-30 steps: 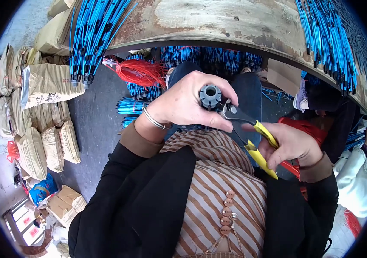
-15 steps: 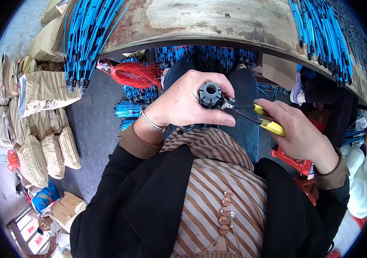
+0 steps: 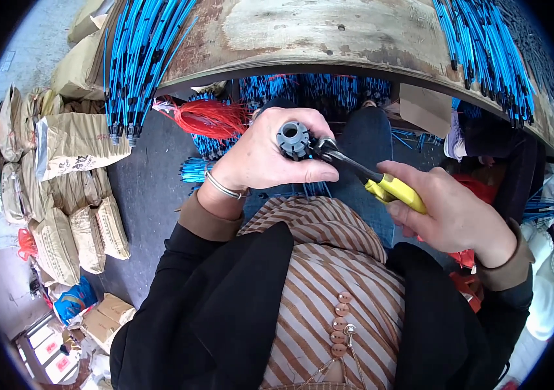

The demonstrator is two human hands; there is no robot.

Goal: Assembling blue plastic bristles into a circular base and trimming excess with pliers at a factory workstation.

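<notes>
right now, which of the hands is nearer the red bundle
Left. The left hand, around the grey part, is close by the red bundle, on its right; the right hand, on the pliers, is much farther right.

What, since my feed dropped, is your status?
Left hand: gripping grey notched cylinder. Right hand: holding yellow-handled pliers, tip beside cylinder. Left fingers close to tip.

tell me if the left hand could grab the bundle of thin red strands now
Probably not: the left hand grips a grey, slotted, ring-shaped part, though the bundle of thin red strands looks mostly exposed.
</notes>
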